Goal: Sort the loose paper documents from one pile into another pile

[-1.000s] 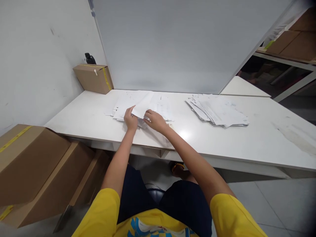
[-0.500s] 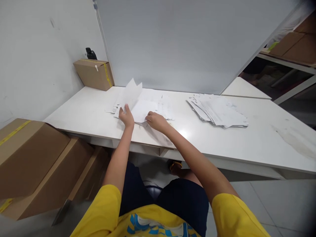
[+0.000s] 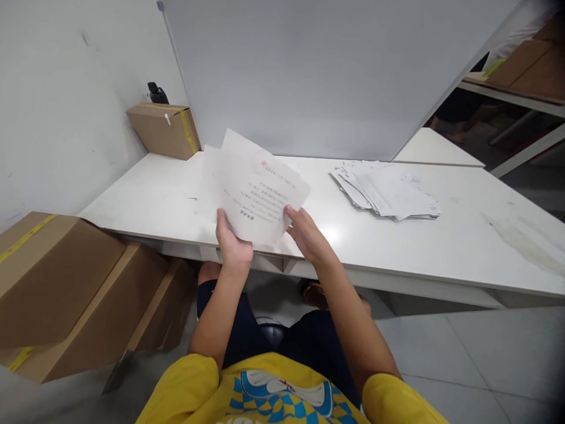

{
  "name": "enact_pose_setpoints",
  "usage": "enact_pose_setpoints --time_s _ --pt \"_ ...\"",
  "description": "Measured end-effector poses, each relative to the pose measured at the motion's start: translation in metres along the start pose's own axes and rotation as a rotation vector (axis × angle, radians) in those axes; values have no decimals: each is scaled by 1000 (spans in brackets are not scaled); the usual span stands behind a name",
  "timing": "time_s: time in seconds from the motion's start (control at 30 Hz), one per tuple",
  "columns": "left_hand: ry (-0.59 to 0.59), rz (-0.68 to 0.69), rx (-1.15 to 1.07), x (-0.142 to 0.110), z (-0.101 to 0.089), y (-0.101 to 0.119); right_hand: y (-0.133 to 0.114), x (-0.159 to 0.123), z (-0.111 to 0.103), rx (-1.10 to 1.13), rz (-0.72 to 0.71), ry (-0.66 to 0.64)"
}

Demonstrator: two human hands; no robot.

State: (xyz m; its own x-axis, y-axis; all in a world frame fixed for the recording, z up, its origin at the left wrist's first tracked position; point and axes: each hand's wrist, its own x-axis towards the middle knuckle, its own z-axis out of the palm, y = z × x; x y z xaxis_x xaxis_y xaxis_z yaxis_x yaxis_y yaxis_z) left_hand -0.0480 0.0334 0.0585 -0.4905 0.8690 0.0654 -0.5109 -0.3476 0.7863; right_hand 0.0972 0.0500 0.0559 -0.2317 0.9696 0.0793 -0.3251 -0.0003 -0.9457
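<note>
My left hand (image 3: pixel 233 242) and my right hand (image 3: pixel 305 233) both grip the near edge of a bundle of white printed sheets (image 3: pixel 256 188), lifted and tilted up above the front of the white table (image 3: pixel 150 197). The top sheet shows lines of black text and a faint red round stamp. The bundle hides the table area behind it. A second spread pile of white papers (image 3: pixel 386 191) lies flat on the table to the right, well clear of both hands.
A small cardboard box (image 3: pixel 165 129) with a black device on top sits at the table's back left corner against the wall. Large cardboard boxes (image 3: pixel 53 282) stand on the floor to my left. A grey partition rises behind the table; shelving with boxes is at upper right.
The papers that lay on the table under my hands have been gathered and lifted up toward me. Both hands moved back to the table's front edge, holding the bundle.
</note>
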Motion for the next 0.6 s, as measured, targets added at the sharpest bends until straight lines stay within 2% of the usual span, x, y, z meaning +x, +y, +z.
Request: enact_pose_setpoints --time_s 0.1,0.2,0.3,0.4,0.5,0.57,0.6 --pt "-86 25 111 -14 -9 -13 -1 -22 -5 110 -43 77" --pt "-78 44 179 -32 -17 -26 -4 -39 -15 93 -110 240" --pt "-92 -4 227 -47 -23 -36 1 -54 -23 57 -128 334" --pt "-184 -93 236 -50 -28 -39 16 -72 -32 63 -116 404" --pt "-372 -142 339 -35 -29 -31 27 -94 -51 57 -148 533" --pt "-586 -152 512 -19 -24 -21 26 -108 -71 56 -189 576" --pt "-721 -155 622 -10 -19 -17 23 -114 -81 50 -181 548"
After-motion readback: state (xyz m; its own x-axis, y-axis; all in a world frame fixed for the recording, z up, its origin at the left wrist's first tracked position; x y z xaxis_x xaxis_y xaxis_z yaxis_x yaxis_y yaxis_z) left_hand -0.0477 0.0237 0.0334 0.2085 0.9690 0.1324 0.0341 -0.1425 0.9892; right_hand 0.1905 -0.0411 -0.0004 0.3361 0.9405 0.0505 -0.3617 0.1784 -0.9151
